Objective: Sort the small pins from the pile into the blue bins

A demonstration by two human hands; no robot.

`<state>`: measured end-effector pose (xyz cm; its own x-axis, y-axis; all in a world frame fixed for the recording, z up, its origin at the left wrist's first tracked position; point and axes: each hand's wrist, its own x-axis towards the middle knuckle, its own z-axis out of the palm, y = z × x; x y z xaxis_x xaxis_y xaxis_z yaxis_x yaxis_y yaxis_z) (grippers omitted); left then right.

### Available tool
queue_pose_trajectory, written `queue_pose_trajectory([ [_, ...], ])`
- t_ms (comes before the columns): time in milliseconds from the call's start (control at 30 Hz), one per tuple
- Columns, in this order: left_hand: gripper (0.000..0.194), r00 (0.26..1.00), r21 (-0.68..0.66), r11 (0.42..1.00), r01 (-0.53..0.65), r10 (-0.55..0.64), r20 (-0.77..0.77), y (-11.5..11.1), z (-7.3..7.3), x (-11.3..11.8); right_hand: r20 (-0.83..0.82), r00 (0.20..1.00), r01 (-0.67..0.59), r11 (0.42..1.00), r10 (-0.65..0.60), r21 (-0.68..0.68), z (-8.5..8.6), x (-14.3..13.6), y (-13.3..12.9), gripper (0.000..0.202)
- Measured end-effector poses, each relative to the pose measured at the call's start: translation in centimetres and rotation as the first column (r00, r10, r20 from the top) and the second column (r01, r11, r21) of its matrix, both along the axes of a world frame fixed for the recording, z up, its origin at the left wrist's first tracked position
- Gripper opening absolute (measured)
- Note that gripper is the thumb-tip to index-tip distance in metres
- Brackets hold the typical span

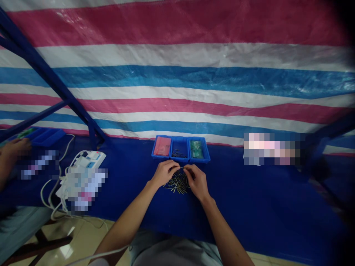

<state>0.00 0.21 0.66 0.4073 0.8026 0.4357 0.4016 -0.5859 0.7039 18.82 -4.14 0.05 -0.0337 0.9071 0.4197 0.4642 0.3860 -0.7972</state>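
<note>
Thin stick point(182, 168) lies side to side, held up between two hands. Left hand point(163, 173) and right hand point(197, 181) are just as near, each pinching it in its fingertips, both arms reaching forward. Under them, a heap of sticks point(179, 183) sits on the blue table point(177, 214). Just past the hands are three blue bins point(199, 160).

Smooth dark-blue tabletop point(235, 214). Centre of frame: loose heap of thin, dark and brass-coloured rods point(178, 184); just above it, row of three open blue plastic bins point(200, 160). Left: white plastic power strip point(97, 161). Far left: blue plastic compartment tray point(50, 136).
</note>
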Motion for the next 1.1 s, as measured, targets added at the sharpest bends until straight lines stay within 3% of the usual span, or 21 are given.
queue_pose_trajectory([
  [300, 0.02, 1.0, 0.007, 1.0, 0.0, 0.0, 0.011, -0.03, 0.09, 0.06, 0.028, 1.0, 0.0, 1.0, 0.0, 0.005, 0.37, -0.01, -0.05, 0.021],
  [567, 0.023, 1.0, 0.001, 1.0, 0.004, -0.004, 0.014, -0.02, -0.03, 0.04, 0.08, 0.997, 0.013, 0.999, -0.01, -0.038, 0.04, 0.05, -0.04, 0.038],
  [733, 0.026, 1.0, 0.009, 1.0, -0.005, 0.005, 0.013, -0.03, 0.07, -0.05, 0.026, 0.999, 0.038, 0.997, -0.036, -0.062, 0.06, 0.02, -0.09, 0.025],
  [1100, 0.023, 1.0, -0.004, 1.0, -0.003, 0.003, -0.018, -0.12, 0.16, -0.04, 0.012, 1.0, 0.01, 1.0, -0.01, -0.013, 0.18, -0.03, 0.02, 0.019],
])
